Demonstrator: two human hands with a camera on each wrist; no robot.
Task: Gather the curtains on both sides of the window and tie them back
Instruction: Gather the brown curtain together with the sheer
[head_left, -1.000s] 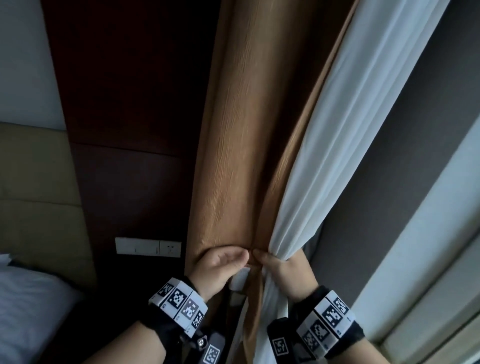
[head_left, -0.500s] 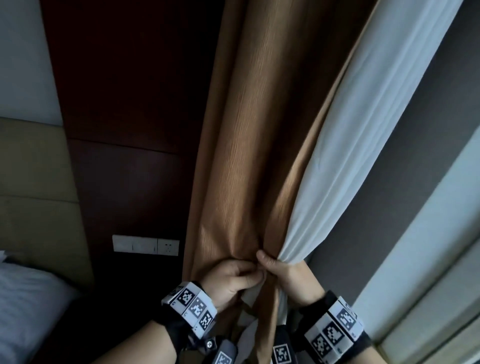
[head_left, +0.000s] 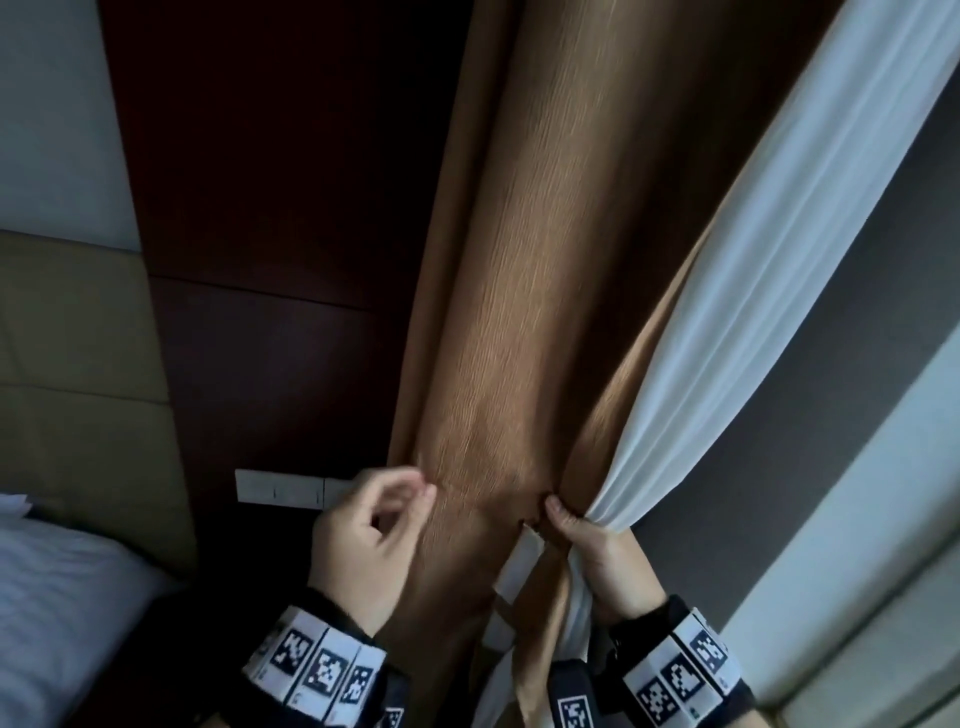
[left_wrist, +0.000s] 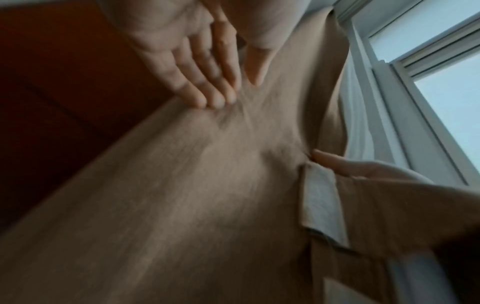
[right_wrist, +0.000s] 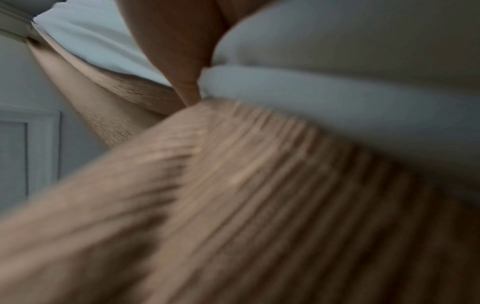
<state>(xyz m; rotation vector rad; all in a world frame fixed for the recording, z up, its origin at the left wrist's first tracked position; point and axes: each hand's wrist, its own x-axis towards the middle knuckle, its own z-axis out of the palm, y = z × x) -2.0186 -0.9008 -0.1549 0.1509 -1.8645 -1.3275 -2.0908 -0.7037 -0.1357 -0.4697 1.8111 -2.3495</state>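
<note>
A brown curtain (head_left: 519, 322) hangs in the middle, with a white sheer curtain (head_left: 753, 291) along its right side. My right hand (head_left: 582, 535) grips both fabrics bunched together at waist height, thumb on the brown fold. A pale tie-back strip (head_left: 519, 566) hangs just below that thumb and also shows in the left wrist view as a tie-back strip (left_wrist: 322, 205). My left hand (head_left: 410, 499) hovers at the brown curtain's left edge, fingers loose and holding nothing. In the left wrist view its fingertips (left_wrist: 215, 100) brush the brown curtain (left_wrist: 194, 185). The right wrist view is blurred: sheer curtain (right_wrist: 337, 92) above brown curtain (right_wrist: 233, 205).
A dark wood wall panel (head_left: 285, 208) stands left of the curtain, carrying a white switch plate (head_left: 280, 488). Further left are a padded headboard (head_left: 78, 364) and a white bed (head_left: 62, 597). The window frame (head_left: 883, 545) runs along the right.
My left hand has let go of the brown fold beside the right thumb and moved left, with its fingers spread. The right hand keeps its grip on the bunched curtains.
</note>
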